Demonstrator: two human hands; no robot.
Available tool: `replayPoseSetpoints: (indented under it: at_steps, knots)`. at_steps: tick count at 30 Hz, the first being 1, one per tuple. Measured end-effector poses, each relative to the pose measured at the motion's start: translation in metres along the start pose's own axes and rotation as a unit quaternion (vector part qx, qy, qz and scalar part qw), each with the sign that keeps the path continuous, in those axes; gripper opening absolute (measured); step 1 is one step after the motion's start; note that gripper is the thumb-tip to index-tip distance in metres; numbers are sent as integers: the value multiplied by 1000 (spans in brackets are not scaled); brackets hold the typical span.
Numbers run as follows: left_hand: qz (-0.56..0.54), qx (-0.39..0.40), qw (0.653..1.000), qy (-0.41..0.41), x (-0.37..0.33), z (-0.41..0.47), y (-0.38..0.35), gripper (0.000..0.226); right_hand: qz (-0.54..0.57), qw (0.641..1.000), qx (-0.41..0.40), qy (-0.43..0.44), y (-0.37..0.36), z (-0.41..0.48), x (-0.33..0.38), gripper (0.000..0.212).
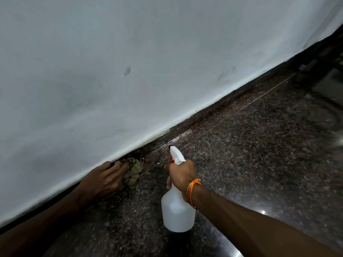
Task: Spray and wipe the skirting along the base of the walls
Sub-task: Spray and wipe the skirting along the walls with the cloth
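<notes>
So the big pale grey-white painted wall (130, 62) eats up most of the shot, running diagonally from lower left up to the right, with a few faint smudges on it. Below it is the dark speckled polished stone floor (259, 145), shiny enough to throw glare spots at the right edge. Top right corner is just murk, can't really tell what's over there.

The dark stone skirting strip (213, 113) runs along the base of the wall, where it meets the floor. It's the same speckled stuff as the floor, so the edge between them is hard to pick out, and toward the left it drops into shadow and gets covered by the arm.

The white translucent plastic spray bottle (177, 208) with its white-and-red trigger head hangs above the floor, nozzle aimed at the skirting. The right hand (182, 174) is wrapped round the neck, fingers curled tight on it; the trigger finger is hidden behind the head, so no idea if it's squeezing. There's an orange braided thread band (192, 191) on that wrist.

The left hand (105, 179) is flat, fingers together, pressing a crumpled olive-and-brown patterned cloth (132, 170) against the skirting right at the wall's bottom edge. Most of the cloth is under the palm, and the fingertips vanish into shadow.
</notes>
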State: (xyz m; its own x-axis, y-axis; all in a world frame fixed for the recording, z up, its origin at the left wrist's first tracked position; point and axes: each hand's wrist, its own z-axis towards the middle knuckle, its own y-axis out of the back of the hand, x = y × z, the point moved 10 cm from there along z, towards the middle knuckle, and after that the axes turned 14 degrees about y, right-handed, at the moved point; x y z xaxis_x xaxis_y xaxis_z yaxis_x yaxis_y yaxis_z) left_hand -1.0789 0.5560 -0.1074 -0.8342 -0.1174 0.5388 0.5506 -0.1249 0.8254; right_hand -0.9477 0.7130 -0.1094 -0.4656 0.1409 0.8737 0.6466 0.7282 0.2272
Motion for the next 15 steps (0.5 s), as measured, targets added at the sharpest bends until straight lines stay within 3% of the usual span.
replayPoseSetpoints:
  at_steps: [2, 4, 6, 9, 13, 15]
  knots:
    - [11, 3, 1000, 2, 1, 4, -1, 40, -2, 1000, 7, -7, -1, 1, -3, 45]
    - [13, -6, 1000, 3, -3, 13, 3, 40, -10, 1000, 9, -16, 0, 2, -6, 52]
    - [12, -15, 1000, 3, -5, 28, 8, 40, 0, 1000, 9, -18, 1, 5, -7, 48]
    - [38, -31, 999, -16, -15, 68, 7, 44, 13, 1000, -8, -2, 9, 5, -3, 17]
    - [42, -24, 999, -19, -40, 148, 5, 41, 19, 999, -45, -8, 23, 13, -9, 25]
    - [26, -22, 999, -3, -45, 172, 7, 41, 28, 998, -57, -6, 30, 17, -8, 19]
